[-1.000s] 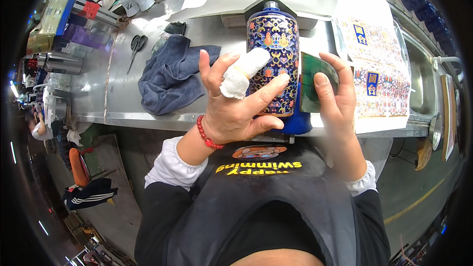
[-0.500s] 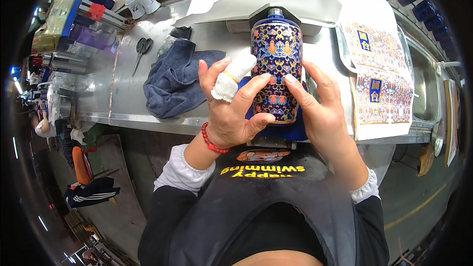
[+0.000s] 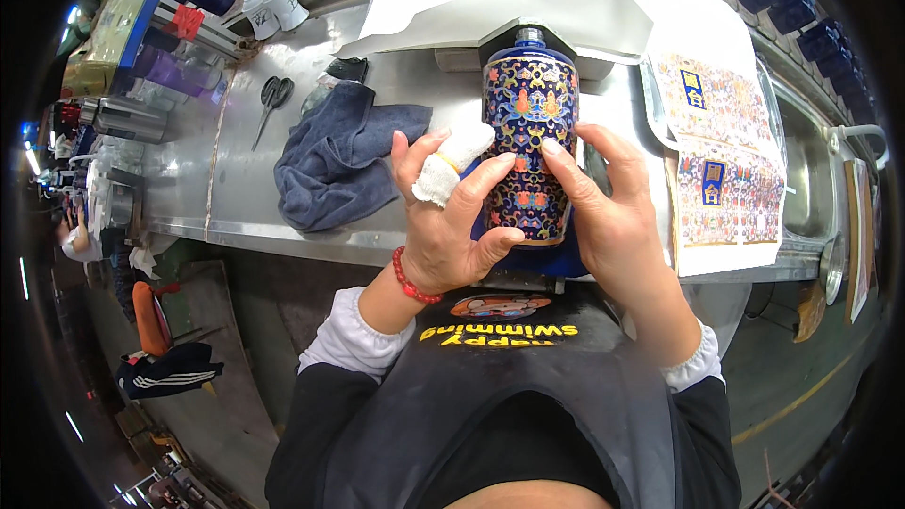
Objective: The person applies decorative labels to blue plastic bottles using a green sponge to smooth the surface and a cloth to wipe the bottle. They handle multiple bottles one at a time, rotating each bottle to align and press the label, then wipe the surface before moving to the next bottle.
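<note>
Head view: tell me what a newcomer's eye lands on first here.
A dark blue vase covered in ornate multicoloured patterns stands at the centre, clasped by the left hand, which has a white-wrapped finger, and the right hand. Left of it a crumpled blue-grey cloth lies on the steel workbench; patterned decal sheets lie to the right.

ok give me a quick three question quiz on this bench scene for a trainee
1. True or false: both hands are on the patterned blue jar.
2. Which lies on the metal bench left of the dark blue cloth? A) scissors B) a hammer C) a paintbrush
3. Fill in: the left hand has a white ____ on one finger and a red bead bracelet at the wrist.

Key:
1. True. The left hand and the right hand grip it from either side.
2. A, the scissors.
3. Wrap, a white finger covering.
</note>
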{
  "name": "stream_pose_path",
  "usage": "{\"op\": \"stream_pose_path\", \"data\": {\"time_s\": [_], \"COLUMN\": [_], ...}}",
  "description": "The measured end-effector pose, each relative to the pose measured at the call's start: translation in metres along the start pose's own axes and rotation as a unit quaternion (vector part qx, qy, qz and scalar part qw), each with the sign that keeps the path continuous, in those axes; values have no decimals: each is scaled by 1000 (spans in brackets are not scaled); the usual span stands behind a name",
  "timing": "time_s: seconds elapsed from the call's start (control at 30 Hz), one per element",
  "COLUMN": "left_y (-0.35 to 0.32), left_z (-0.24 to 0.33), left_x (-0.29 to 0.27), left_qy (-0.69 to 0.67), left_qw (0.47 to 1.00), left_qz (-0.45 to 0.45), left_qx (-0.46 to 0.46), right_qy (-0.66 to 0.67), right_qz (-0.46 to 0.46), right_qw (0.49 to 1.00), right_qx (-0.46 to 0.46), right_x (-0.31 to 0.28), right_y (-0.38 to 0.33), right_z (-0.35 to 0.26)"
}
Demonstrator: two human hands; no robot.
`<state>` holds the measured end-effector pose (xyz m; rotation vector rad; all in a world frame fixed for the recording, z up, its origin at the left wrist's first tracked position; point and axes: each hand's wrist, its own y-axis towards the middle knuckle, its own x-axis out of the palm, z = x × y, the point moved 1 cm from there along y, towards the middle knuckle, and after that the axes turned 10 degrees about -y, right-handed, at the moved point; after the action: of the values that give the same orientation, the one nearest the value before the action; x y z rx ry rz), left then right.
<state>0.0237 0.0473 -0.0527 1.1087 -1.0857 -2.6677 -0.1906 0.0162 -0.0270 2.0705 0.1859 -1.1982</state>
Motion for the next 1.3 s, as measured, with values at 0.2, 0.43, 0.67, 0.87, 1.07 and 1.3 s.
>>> {"op": "stream_pose_path", "data": {"time_s": [0.2,0.43,0.67,0.87,1.07,1.3], "left_y": [0,-1,-4,-8,-13,-10], "left_z": [-1,1,2,4,10,10], "left_x": [0,3,4,6,7,5], "left_qy": [2,2,-5,-6,19,15], "left_qw": [1000,1000,999,999,997,998], "left_qz": [-12,-21,-30,-35,-68,-64], "left_qx": [-13,-13,-24,-28,-9,1], "right_qy": [-7,-6,-26,-15,-31,75], "right_qz": [-16,0,3,-7,14,61], "right_qw": [1000,1000,1000,1000,999,995], "right_qx": [0,2,-6,-6,-23,-39], "right_x": [2,2,-1,-2,-4,-5], "right_y": [1,-1,-8,-12,-12,-1], "right_z": [0,2,3,-3,3,16]}}
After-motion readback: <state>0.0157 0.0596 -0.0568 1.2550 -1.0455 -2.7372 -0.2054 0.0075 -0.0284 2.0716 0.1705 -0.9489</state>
